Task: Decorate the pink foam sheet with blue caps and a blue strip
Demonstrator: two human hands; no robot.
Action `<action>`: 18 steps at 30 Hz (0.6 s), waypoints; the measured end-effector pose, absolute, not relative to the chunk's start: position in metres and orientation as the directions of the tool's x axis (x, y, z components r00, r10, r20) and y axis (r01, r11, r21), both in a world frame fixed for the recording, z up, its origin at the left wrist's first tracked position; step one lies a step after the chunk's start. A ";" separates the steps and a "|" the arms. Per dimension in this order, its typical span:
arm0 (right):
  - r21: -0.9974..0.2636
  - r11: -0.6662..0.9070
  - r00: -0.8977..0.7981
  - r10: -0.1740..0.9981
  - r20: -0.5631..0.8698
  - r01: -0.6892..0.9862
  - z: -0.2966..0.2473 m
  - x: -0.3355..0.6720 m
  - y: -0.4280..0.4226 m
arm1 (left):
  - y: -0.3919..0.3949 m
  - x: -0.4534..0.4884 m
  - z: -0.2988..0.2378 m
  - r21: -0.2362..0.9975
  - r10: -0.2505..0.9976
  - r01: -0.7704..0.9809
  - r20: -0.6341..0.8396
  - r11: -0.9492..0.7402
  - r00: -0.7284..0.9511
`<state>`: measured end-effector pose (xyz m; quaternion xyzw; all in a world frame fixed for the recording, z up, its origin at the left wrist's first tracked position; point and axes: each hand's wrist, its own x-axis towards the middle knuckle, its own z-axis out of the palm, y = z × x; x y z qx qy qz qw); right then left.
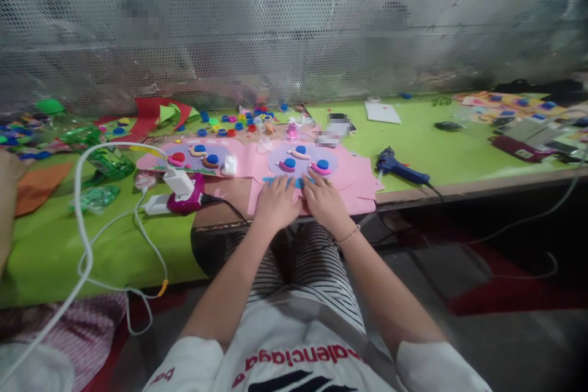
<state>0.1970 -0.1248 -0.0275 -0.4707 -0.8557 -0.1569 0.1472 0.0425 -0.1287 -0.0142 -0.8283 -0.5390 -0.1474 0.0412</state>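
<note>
Both hands lie on a pink paper craft sheet [361,170] at the table edge in front of me. My left hand [277,203] rests palm down with its fingers stretched forward over a blue strip [268,182]. Close beside it, my right hand [325,201] lies flat, fingertips on the sheet near the strip's other end. Just beyond the fingers is a lilac oval [301,158] bearing snail-like pieces with blue caps [320,166] on pink and beige bodies. What lies under the palms is hidden.
A similar pink piece [241,162] lies to the left, near a magenta power block [188,195] with white cables. A blue glue gun [402,168] lies right. Bottle caps [229,118], a green bottle [103,150] and a phone [340,125] sit behind. Another person's arm [7,202] shows far left.
</note>
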 end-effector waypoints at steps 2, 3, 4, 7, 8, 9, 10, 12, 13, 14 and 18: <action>0.133 0.490 -0.500 0.774 0.389 0.862 -0.026 0.195 -0.126 | -0.129 0.042 -0.015 0.102 0.887 0.907 0.282 -0.408 0.367; 0.130 0.488 -0.498 0.780 0.379 0.863 -0.025 0.193 -0.127 | -0.129 0.042 -0.015 0.108 0.890 0.910 0.280 -0.401 0.360; 0.121 0.485 -0.493 0.787 0.371 0.866 -0.024 0.192 -0.128 | -0.129 0.043 -0.014 0.113 0.893 0.911 0.280 -0.396 0.353; 0.061 0.442 -0.431 0.822 0.372 0.895 -0.023 0.189 -0.131 | -0.129 0.043 -0.014 0.123 0.891 0.910 0.290 -0.396 0.348; 0.043 0.423 -0.407 0.832 0.377 0.905 -0.023 0.189 -0.131 | -0.130 0.043 -0.014 0.125 0.889 0.908 0.295 -0.399 0.350; 0.030 0.409 -0.389 0.840 0.379 0.912 -0.023 0.189 -0.130 | -0.129 0.043 -0.015 0.125 0.887 0.907 0.299 -0.403 0.352; 0.023 0.404 -0.382 0.843 0.378 0.914 -0.024 0.189 -0.130 | -0.129 0.043 -0.015 0.125 0.885 0.906 0.303 -0.405 0.354; 0.021 0.410 -0.388 0.843 0.373 0.912 -0.025 0.190 -0.129 | -0.129 0.043 -0.016 0.128 0.882 0.904 0.311 -0.408 0.354; 0.024 0.416 -0.395 0.841 0.370 0.909 -0.025 0.191 -0.128 | -0.129 0.043 -0.016 0.130 0.881 0.904 0.313 -0.408 0.353; 0.029 0.425 -0.405 0.837 0.369 0.905 -0.026 0.191 -0.128 | -0.129 0.043 -0.016 0.133 0.882 0.904 0.313 -0.407 0.352; 0.064 0.458 -0.442 0.798 0.409 0.887 -0.028 0.193 -0.128 | -0.129 0.043 -0.015 0.139 0.889 0.905 0.297 -0.402 0.349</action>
